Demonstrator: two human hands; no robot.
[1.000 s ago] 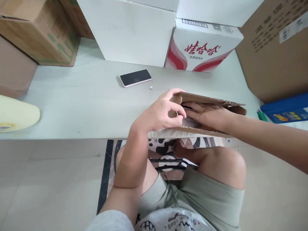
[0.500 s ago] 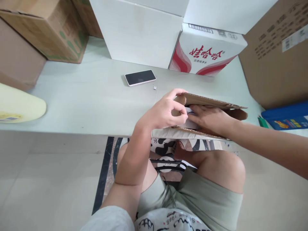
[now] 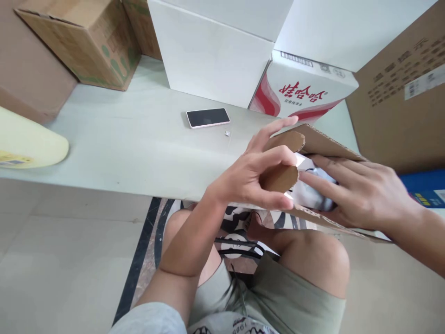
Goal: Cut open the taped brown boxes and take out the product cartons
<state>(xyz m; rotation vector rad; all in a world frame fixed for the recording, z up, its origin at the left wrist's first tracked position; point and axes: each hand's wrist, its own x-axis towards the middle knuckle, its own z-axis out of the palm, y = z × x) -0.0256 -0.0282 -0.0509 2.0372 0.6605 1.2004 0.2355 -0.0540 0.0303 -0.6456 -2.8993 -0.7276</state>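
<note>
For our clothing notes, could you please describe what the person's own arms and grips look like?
The left grip and right grip are ungloved, and no ring, watch or bracelet shows. A pale grey short sleeve covers the visible top of the left arm; any right sleeve lies out of view. Both forearms are bare, without visible markings.

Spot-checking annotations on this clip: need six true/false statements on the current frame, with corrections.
1. The phone lies on the table. True.
2. The phone's screen is lit. False: it is dark.
3. The left hand is at the end flaps of an open carton. True.
4. Only one hand is at the carton. False: the right hand reaches into it too.
5. A box with red lettering stands beyond the carton. True.
6. The phone lies right of the carton. False: it lies left.
</note>
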